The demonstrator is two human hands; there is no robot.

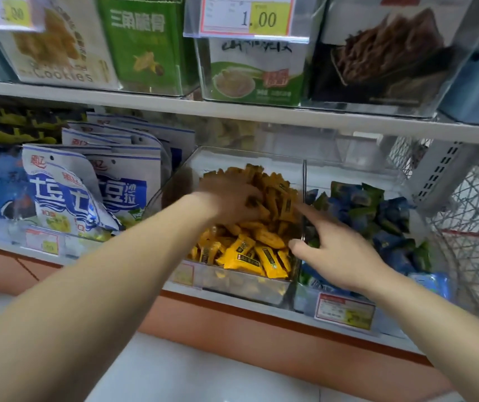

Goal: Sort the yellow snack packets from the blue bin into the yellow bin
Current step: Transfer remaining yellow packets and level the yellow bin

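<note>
left hand (228,198), grip too blurred to tell, sits on yellow packets (244,253) heaped in the yellow bin (241,282), open right hand (337,253) just beside it, so a shove could spill some.

left hand (229,198) — blurred, grip unclear | right hand (339,253) — fingers loose, index extended

White shop shelves (261,114) above pale tiled floor (174,372)
</note>
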